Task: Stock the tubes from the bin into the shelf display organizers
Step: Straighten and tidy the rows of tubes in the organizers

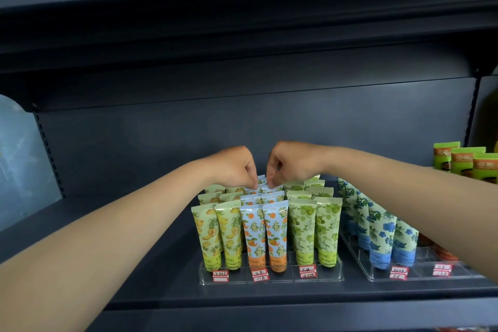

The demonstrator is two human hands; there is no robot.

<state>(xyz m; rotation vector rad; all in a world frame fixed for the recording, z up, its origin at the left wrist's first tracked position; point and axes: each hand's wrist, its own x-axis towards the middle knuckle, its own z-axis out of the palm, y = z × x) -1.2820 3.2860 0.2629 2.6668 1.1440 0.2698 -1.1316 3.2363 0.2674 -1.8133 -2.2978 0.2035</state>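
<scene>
A clear acrylic organizer [272,277] stands on the dark shelf, filled with upright tubes: yellow pineapple tubes [206,237] on the left, orange-print tubes [275,237] in the middle, green tubes [301,229] on the right. Both my hands reach to the back of the middle column. My left hand [237,167] and my right hand [288,164] each pinch the top edge of an orange-print tube [262,180] in the back row. The tube's lower part is hidden behind the rows in front.
A second clear organizer [420,275] to the right holds blue-flower tubes [380,234] and, partly hidden under my right forearm, orange-capped tubes. Green and orange boxes [463,161] stand at the far right. The shelf above overhangs close overhead. The bin is not in view.
</scene>
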